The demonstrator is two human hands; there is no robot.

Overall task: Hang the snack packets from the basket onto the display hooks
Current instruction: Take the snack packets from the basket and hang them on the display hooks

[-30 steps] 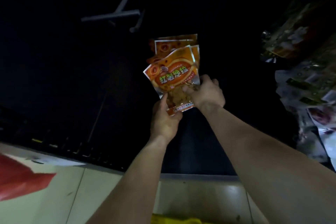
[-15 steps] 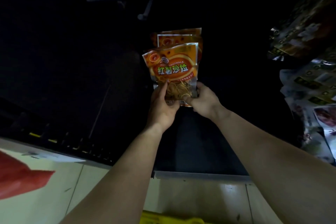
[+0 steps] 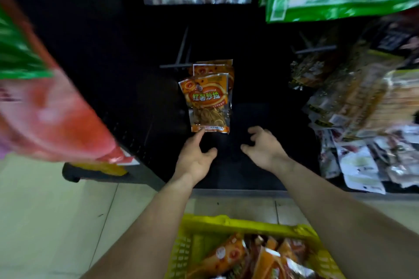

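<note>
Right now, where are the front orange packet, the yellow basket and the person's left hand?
front orange packet [image 3: 205, 97]: head view, on its printed orange label.
yellow basket [image 3: 226, 225]: head view, on its far rim.
left hand [image 3: 195, 157]: head view, on the middle of the hand.

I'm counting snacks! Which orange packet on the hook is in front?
The lowest orange packet, whole label showing, nearest the left hand; the other packets only peek out behind.
</note>
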